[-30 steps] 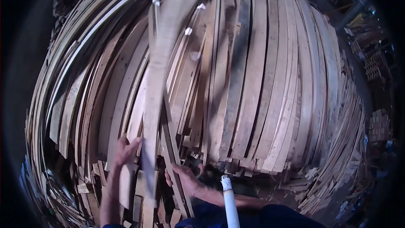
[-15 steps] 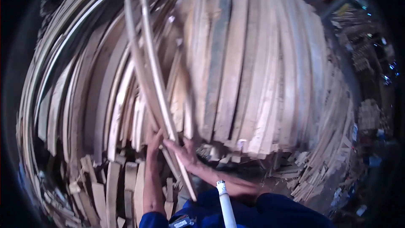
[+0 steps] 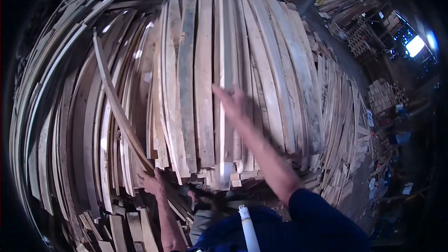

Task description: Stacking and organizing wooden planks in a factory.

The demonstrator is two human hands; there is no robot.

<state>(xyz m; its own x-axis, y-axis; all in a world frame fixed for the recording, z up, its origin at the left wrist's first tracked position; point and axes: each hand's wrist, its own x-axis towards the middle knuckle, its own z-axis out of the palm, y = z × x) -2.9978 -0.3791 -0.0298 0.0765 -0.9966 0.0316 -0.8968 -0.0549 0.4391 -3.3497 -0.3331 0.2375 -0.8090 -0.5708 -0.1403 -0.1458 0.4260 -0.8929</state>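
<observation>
My left hand [image 3: 151, 183] is closed on the near end of a long narrow wooden strip [image 3: 113, 98]. That strip slants up and to the left across the boards of the left pile. Further forward, my right hand [image 3: 234, 104] grips a second, pale wooden strip [image 3: 221, 32] partway along its length. The pale strip runs nearly straight away from me above the stack of boards [image 3: 205, 70], its near end blurred. Whether it touches the boards beneath, I cannot tell.
A pile of darker boards [image 3: 84, 126] spreads on the left. Short wood pieces [image 3: 116, 231] stand close at lower left. Loose strips [image 3: 338, 126] lie right of the stack. A cigarette [image 3: 249, 231] juts into the bottom of the view.
My hands were close together with both strips side by side. Now they are apart: the right has carried one strip forward and right over the stack, while the left keeps the other lower left.
</observation>
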